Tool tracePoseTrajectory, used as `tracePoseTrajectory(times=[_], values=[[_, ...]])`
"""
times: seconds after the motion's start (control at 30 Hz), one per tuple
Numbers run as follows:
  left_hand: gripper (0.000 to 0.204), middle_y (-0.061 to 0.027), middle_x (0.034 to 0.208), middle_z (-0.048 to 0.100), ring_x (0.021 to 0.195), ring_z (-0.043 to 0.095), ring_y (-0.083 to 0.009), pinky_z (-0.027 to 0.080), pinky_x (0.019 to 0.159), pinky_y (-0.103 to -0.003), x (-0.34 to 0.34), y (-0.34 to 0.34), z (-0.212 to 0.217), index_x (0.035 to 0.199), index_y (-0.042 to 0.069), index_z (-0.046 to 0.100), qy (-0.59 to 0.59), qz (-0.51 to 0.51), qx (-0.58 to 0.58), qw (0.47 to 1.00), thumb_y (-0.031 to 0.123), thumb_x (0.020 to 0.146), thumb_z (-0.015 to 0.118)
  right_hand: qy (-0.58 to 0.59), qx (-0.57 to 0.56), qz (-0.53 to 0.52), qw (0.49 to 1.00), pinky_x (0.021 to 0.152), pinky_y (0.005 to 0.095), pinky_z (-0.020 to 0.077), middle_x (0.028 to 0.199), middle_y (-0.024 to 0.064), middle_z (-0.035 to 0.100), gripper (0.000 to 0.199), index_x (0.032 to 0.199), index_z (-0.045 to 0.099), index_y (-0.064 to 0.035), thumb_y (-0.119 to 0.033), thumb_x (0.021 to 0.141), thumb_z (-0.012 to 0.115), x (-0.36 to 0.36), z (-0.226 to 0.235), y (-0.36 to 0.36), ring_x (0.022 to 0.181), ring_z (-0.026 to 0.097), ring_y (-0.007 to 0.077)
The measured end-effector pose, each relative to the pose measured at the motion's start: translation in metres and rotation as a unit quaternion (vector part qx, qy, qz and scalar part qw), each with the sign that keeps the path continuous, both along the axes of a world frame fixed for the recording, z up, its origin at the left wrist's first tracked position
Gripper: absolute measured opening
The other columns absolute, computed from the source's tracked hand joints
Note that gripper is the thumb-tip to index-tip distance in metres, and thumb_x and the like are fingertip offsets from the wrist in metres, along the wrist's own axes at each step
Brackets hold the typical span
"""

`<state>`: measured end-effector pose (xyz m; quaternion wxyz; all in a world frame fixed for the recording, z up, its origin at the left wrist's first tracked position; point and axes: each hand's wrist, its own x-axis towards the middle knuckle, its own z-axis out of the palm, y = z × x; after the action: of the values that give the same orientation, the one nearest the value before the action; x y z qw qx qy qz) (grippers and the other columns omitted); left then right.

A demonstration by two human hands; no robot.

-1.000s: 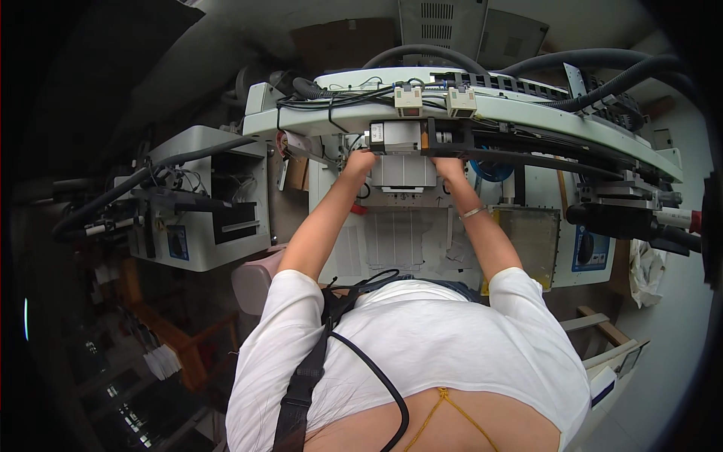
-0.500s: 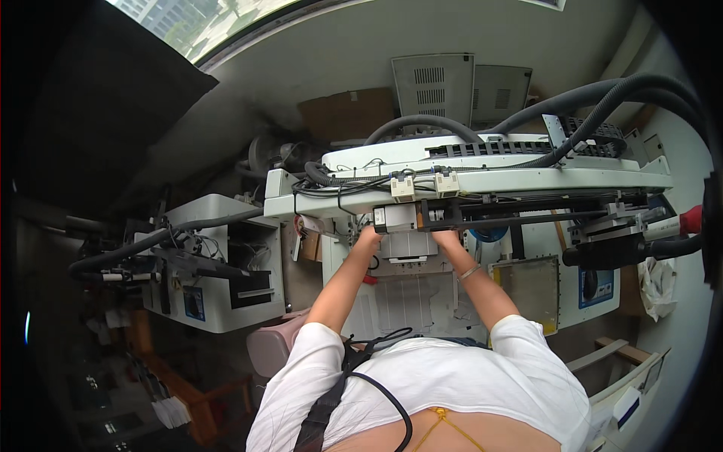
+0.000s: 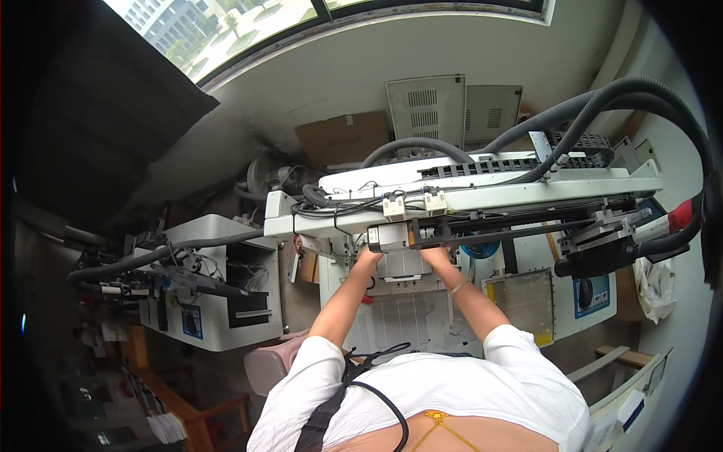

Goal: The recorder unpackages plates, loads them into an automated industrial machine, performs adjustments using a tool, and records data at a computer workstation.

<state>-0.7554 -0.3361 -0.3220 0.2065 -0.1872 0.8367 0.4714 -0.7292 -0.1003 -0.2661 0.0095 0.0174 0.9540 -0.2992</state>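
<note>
Since a second ago the view has tipped up, bringing in the far window (image 3: pixel 226 34), while both forearms (image 3: pixel 343 303) stay stretched to the same spot. Under a long white beam (image 3: pixel 489 184), the worktop (image 3: pixel 535 245) carries a blue panel (image 3: pixel 592 297) at right, its markings too small to read, and a grey lined plate (image 3: pixel 403 265) at centre, its far edge hidden beneath a silver motor (image 3: pixel 392 238). Left hand (image 3: pixel 367 258) and right hand (image 3: pixel 436 256) flank the plate; fingers hidden, neither grip can be told.
</note>
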Motion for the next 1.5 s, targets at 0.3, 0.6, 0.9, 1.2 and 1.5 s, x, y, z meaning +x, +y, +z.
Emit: tracePoseTrajectory(times=[0.3,0.6,0.9,1.2,1.5], values=[[0.052,-0.0187,0.115,0.059,0.107,0.056,-0.0291,0.044,0.090,-0.037,0.015,0.016,0.040,0.107,0.003,0.064,-0.053,-0.011,-0.038,0.998,0.033,0.065,0.070,-0.091,-0.093,-0.052,0.990,0.088,0.0467,0.0452,0.113,0.0285,0.055,0.062,0.137,0.033,-0.0134,-0.019,0.079,0.053,0.016,0.035,0.001,0.103,0.054,0.0426],[0.046,-0.0186,0.112,0.058,0.101,0.058,-0.0269,0.047,0.084,-0.035,0.098,0.010,0.158,0.119,0.004,0.055,0.263,-0.065,-0.069,0.960,0.015,0.076,0.066,0.130,-0.194,0.023,0.972,0.082,0.0411,0.0440,0.098,0.0173,0.057,0.022,0.096,0.054,-0.0033,-0.012,0.077,0.058,0.098,0.121,0.020,0.092,0.055,0.0361],[0.030,-0.0070,0.101,0.063,0.094,0.058,-0.0142,0.046,0.083,-0.027,0.285,0.038,0.208,0.116,0.003,0.057,-0.028,-0.159,0.172,0.972,0.011,0.087,0.059,0.005,-0.327,-0.193,0.925,0.067,0.0301,0.0490,0.082,0.0098,0.065,0.013,0.091,0.062,-0.0019,-0.002,0.082,0.052,0.325,0.109,0.113,0.074,0.063,0.0204],[0.039,-0.0120,0.103,0.063,0.095,0.059,-0.0185,0.045,0.084,-0.030,0.359,0.044,0.169,0.121,0.005,0.055,-0.145,-0.261,0.086,0.951,0.019,0.086,0.062,0.055,-0.300,-0.355,0.884,0.062,0.0219,0.0487,0.083,0.0039,0.067,0.012,0.092,0.061,0.0005,0.001,0.086,0.051,0.406,0.110,0.204,0.066,0.060,0.0079],[0.039,-0.0055,0.097,0.063,0.085,0.056,-0.0113,0.043,0.072,-0.025,0.393,0.104,0.163,0.122,0.008,0.055,-0.110,-0.138,0.074,0.982,0.021,0.086,0.061,0.041,-0.317,-0.315,0.894,0.064,0.0255,0.0494,0.082,0.0066,0.066,0.012,0.090,0.063,-0.0014,0.000,0.084,0.052,0.425,0.114,0.293,0.068,0.061,0.0128]])
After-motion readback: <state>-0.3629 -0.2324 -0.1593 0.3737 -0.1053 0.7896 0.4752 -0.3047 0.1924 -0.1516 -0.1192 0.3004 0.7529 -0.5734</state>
